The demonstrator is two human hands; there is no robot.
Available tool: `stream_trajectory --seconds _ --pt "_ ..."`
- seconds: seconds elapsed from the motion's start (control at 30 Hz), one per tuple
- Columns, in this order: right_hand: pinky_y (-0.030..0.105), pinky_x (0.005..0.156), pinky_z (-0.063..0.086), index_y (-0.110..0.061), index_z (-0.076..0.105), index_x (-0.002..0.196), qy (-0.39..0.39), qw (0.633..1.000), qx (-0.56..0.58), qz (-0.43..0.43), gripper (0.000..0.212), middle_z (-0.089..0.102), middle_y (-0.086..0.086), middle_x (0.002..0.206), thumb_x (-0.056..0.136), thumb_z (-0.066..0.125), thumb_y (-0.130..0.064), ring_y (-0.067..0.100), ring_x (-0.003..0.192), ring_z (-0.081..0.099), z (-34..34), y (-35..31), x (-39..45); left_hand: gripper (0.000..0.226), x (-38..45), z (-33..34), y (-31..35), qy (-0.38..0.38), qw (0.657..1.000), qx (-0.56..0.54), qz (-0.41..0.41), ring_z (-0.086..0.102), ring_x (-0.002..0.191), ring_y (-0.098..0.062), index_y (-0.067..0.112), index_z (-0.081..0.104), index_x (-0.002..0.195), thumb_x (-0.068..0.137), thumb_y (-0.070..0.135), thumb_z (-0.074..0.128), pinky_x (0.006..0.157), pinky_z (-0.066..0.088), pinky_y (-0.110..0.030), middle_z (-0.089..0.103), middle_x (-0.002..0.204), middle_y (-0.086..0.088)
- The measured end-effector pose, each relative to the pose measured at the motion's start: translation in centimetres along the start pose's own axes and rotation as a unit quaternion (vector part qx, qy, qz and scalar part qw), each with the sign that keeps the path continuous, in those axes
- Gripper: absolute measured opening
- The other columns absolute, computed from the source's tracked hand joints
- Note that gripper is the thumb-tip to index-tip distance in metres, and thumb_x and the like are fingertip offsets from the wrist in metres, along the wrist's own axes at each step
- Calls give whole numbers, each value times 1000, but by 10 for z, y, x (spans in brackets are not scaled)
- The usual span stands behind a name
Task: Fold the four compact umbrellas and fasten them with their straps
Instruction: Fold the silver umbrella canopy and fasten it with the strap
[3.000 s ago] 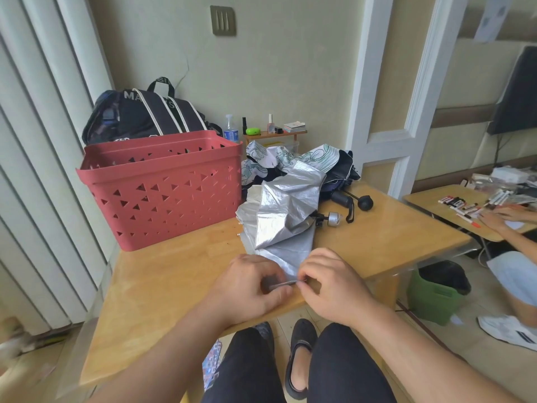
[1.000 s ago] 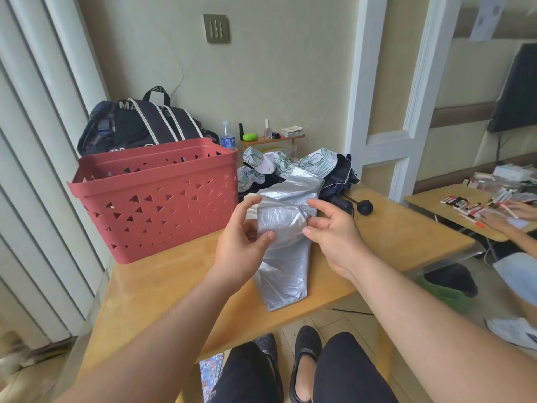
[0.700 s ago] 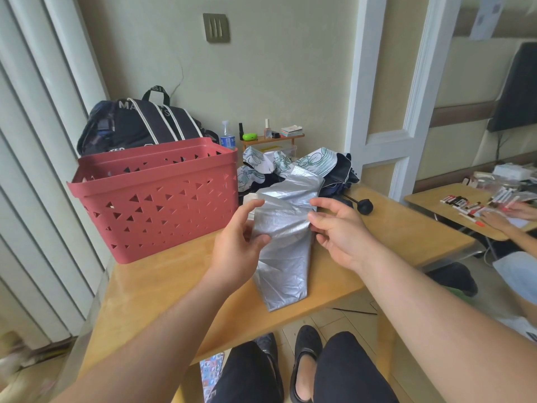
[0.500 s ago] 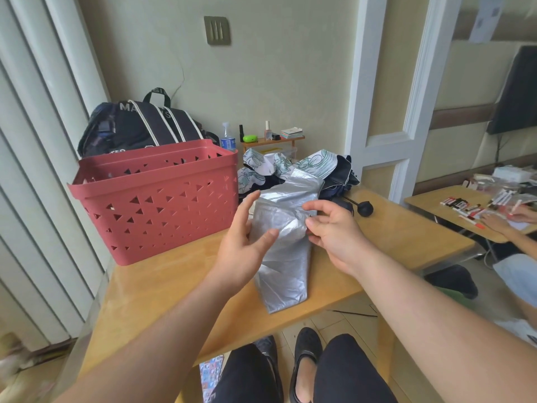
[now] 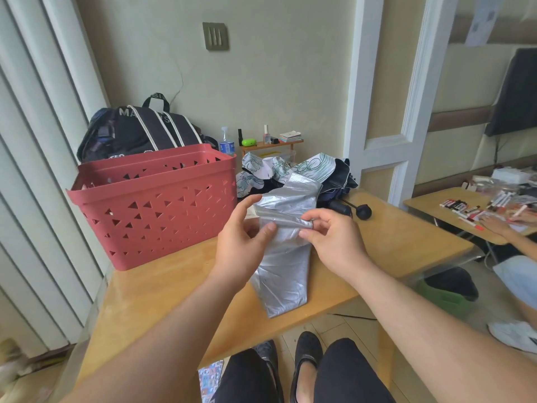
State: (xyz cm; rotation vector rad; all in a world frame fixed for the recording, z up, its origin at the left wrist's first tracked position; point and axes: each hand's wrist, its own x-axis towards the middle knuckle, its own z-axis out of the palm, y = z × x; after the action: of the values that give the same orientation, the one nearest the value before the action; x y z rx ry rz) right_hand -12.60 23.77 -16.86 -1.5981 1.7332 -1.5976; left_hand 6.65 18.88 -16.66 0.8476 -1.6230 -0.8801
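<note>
A silver compact umbrella [image 5: 283, 274] lies lengthwise on the wooden table [image 5: 162, 289], its canopy gathered into a flat bundle. My left hand [image 5: 241, 242] holds its left side, thumb pressed on the fabric. My right hand [image 5: 331, 237] pinches a silver strap across the bundle at its upper part. Behind it lie a white patterned umbrella [image 5: 276, 167] and a dark navy umbrella [image 5: 338, 178], both loose and unfolded, with a black handle [image 5: 363, 211] sticking out to the right.
A red perforated basket [image 5: 154, 205] stands at the table's back left, a black backpack [image 5: 139, 132] behind it. A small shelf [image 5: 270, 144] with bottles is against the wall. Another person's hand [image 5: 499, 225] works at a second table [image 5: 430, 205] on the right. A green bin [image 5: 447, 289] sits below.
Both hands moved from the umbrella's near end up to its upper part. The loose silver canopy has been gathered into a narrow bundle, and my right hand now pulls a strap across it.
</note>
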Motion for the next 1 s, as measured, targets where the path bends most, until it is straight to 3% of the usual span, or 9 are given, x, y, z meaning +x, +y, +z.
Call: stream_trajectory --seconds 0.1,0.2,0.3,0.37,0.47,0.57,0.7,0.9,1.0 --pt "21 80 57 -37 73 107 -20 1000 -18 -10 42 73 -10 90 79 88 -10 8 81 69 -2 3 -2 60 2 -7 -3 -18 996 89 20 70 91 -12 53 60 131 84 26 87 90 58 -37 75 95 6" --pt "11 74 49 -30 76 111 -18 996 -82 -39 41 69 -12 88 77 89 -12 4 76 63 -3 6 -5 39 2 -11 0 -26 986 165 26 65 88 4 44 73 116 83 28 87 90 54 -25 74 92 18" --pt "6 71 41 -25 79 103 2 987 -125 -99 27 63 -14 83 80 88 -15 2 78 59 -1 9 -6 27 -2 -17 3 -25 976 211 53 65 90 7 40 77 105 82 31 88 79 45 -8 74 90 21" --pt "10 75 39 -24 80 97 8 979 -145 -142 17 59 -13 84 83 86 -17 5 80 56 0 13 -7 21 -3 -22 3 -18 972 223 69 63 90 5 39 78 98 82 31 88 75 40 -5 71 90 18" --pt "26 84 41 -21 80 93 21 948 -223 -225 8 54 -7 93 85 84 -23 16 94 49 -2 22 -12 14 -5 -28 0 -33 965 240 104 59 93 -1 40 77 85 80 33 89 78 38 -8 62 91 14" --pt "39 84 50 -19 75 95 2 914 -274 -300 15 57 -5 104 82 84 -20 23 102 51 -6 29 -20 12 -10 -36 -6 -97 943 272 167 57 101 0 37 78 83 78 45 86 87 39 -8 62 97 20" --pt "41 83 52 -20 77 94 -48 877 -315 -359 10 65 -8 102 85 82 -21 23 103 55 -3 40 -32 22 -18 -43 -21 -169 912 306 215 59 99 0 35 75 85 85 57 77 92 48 -26 68 94 25" --pt "38 82 54 -24 78 106 -104 888 -297 -335 16 69 -11 100 90 78 -21 17 102 56 0 52 -43 38 -24 -45 -38 -206 885 361 210 58 106 -1 39 76 90 88 74 61 93 51 -40 69 89 27" --pt "36 81 53 -27 79 105 -128 898 -286 -311 13 68 -13 100 94 73 -25 16 103 55 0 51 -46 52 -17 -36 -31 -202 881 386 187 58 109 -8 40 74 104 96 79 41 98 46 -45 71 102 23"
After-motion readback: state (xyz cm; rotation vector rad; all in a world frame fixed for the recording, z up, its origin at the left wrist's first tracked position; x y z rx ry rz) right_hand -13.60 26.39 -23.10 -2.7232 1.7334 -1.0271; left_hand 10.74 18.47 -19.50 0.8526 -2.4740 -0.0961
